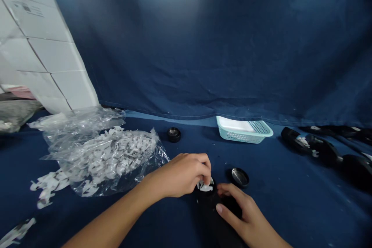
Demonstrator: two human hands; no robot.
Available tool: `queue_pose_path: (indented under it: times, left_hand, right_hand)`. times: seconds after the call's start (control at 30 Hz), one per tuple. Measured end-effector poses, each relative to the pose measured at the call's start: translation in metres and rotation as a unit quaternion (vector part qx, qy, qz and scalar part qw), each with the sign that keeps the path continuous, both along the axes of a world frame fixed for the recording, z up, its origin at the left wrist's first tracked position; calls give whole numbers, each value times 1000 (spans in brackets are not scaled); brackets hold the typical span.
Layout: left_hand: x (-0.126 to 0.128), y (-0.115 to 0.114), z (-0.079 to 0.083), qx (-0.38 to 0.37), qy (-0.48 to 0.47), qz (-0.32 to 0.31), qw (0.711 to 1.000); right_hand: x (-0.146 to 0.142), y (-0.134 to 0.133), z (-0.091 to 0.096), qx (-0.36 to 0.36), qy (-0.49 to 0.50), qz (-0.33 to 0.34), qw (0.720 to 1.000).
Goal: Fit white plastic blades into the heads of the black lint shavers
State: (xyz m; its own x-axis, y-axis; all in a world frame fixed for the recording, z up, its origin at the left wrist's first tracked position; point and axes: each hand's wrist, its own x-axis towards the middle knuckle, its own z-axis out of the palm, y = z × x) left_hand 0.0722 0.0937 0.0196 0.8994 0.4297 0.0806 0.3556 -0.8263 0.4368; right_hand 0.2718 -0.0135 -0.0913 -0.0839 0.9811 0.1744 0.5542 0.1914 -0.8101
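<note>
"Two hands are working here. What are they gripping?"
"Your left hand is pinching one white piece, with the fingertips closing together on it. Your right hand is clamping around one black object, which is lying on the blue cloth close before you."
"And what is lying around?"
"Two caps: the near cap just beside your fingers, the far cap behind. One clear bag is holding many white scraps, and one basket is standing at the back."
</note>
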Motion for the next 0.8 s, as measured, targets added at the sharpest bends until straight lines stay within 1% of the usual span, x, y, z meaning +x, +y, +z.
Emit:
queue_pose_path:
  times: [0.17,0.37,0.53,0.7,0.8]
  left_hand:
    - [0,-3,4,33,14,-19,999]
    - [2,-7,5,65,25,-13,997]
    - [1,-6,3,57,23,-13,998]
    - [1,-5,5,47,36,-10,998]
    - [2,-5,6,56,40,-7,998]
  right_hand:
    - [0,-1,2,-2,2,3,1000]
    - [-2,-1,6,-14,1,-1,1000]
    - [-2,-1,5,-7,1,-3,1000]
    - [-2,0,1,2,0,-3,1000]
    - [-2,-1,0,4,1,-9,1000]
